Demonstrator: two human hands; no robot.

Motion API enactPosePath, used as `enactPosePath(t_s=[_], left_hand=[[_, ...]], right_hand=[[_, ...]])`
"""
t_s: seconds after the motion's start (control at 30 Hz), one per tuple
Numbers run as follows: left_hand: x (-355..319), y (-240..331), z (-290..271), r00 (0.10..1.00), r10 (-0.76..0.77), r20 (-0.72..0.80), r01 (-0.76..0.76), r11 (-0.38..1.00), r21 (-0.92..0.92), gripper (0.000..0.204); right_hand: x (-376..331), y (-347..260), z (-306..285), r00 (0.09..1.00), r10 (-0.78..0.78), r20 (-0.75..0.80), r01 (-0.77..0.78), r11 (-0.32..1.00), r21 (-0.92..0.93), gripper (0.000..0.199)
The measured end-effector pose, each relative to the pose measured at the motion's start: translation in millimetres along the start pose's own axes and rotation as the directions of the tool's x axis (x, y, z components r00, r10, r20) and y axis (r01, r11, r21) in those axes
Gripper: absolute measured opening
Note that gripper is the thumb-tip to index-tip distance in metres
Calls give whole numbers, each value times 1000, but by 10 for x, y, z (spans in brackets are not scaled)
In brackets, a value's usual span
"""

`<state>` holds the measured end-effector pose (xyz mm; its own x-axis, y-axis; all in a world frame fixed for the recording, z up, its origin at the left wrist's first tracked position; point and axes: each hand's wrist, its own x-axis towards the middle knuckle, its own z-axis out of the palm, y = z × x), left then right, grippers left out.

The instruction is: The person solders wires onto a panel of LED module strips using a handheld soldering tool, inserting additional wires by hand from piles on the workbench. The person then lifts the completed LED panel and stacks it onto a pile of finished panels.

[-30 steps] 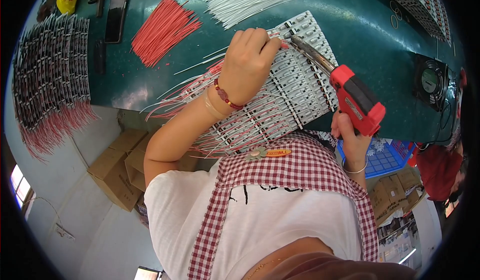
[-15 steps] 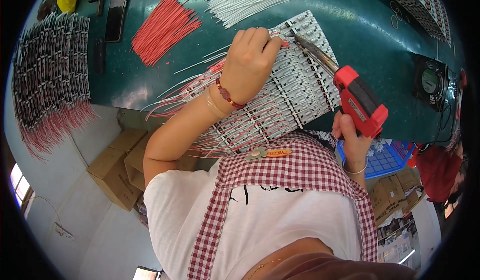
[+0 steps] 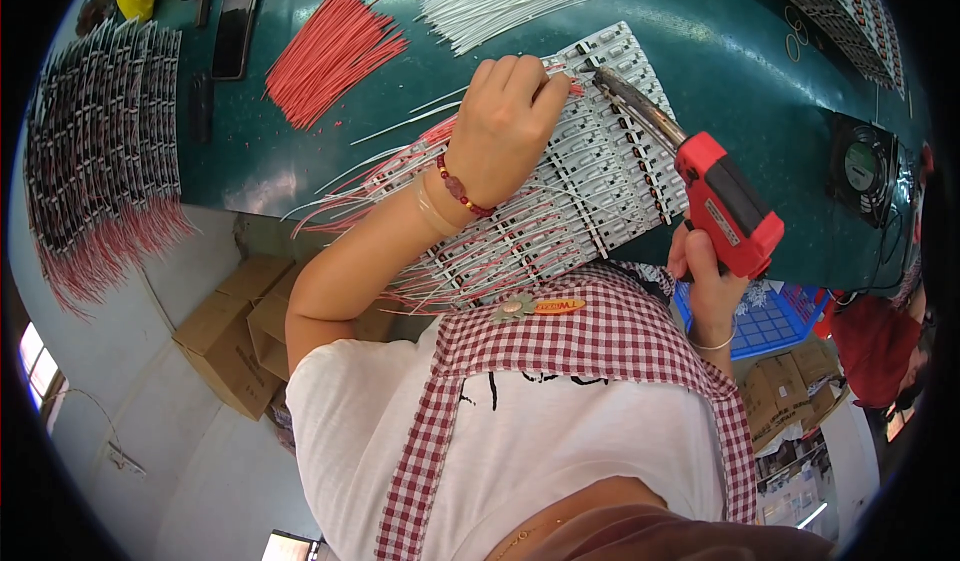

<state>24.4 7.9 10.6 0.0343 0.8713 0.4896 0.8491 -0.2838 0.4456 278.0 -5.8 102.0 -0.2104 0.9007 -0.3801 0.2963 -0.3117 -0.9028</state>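
While a thin red wire end (image 3: 572, 88) is pinched in the closed left hand (image 3: 505, 121) against the white panel of strip boards (image 3: 590, 176) on the teal bench (image 3: 700, 51), a red pistol-grip soldering gun (image 3: 715, 196) is gripped by the right hand (image 3: 708, 283), its tip at the joint. A soldering step is judged underway; a steady tip and an unmoved wire are called for next.

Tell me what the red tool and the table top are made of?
The red soldering tool looks like matte plastic on its body, with a dull metal tip, judging by the grey shine. The table top seems a smooth, glossy green coating; light reflects off it. What lies beneath cannot be told.
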Motion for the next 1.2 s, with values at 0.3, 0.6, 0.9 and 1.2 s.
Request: enactPosePath(t_s=[0.3,0.6,0.9,1.2], left_hand=[[4,16,2,1000,-1,18,1,1000,18,19],[-13,9,-23,1000,-13,17,13,1000,11,16],[-11,2,2,999,-20,31,19,1000,19,17],[-4,6,2,1000,-18,13,18,1000,10,19]], right_hand=[[14,-50,19,1000,12,11,-13,998,56,7],[13,90,-16,1000,-9,17,9,999,42,9],[7,347,-74,992,-123,36,128,954,-272,19],[-22,297,-80,986,-162,27,162,937,-309,16]])
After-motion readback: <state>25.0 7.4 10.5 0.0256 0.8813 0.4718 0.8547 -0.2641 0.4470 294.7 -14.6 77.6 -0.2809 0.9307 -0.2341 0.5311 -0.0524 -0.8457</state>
